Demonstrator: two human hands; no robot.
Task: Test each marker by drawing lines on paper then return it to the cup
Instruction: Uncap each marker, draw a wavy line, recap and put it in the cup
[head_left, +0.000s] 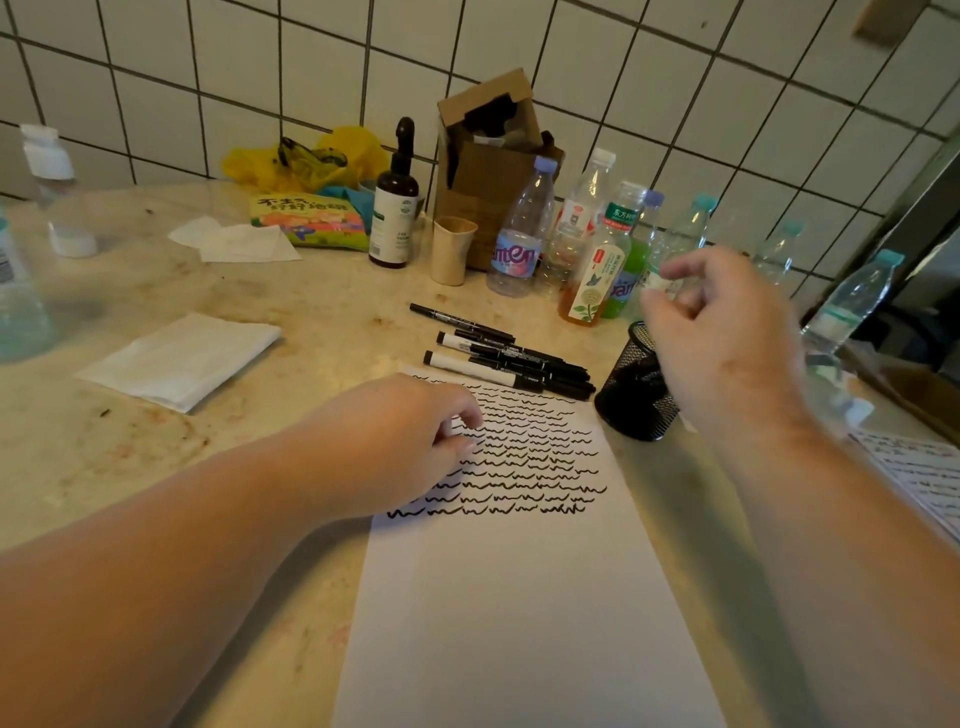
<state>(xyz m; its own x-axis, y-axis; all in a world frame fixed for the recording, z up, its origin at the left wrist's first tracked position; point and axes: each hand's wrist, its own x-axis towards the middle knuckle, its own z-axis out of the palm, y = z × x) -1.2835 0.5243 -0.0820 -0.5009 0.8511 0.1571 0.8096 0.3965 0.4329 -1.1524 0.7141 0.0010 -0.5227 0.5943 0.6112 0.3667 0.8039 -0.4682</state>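
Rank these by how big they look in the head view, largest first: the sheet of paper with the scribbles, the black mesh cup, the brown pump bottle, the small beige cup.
1. sheet of paper, by far the largest.
2. black mesh cup and brown pump bottle: too alike to rank, since the bottle stands farther from the camera and a hand partly hides the cup.
3. small beige cup, smallest.

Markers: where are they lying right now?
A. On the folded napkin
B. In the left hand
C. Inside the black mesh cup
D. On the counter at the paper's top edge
D: the markers lie in a pile on the counter, at the far edge of the paper, left of the mesh cup.
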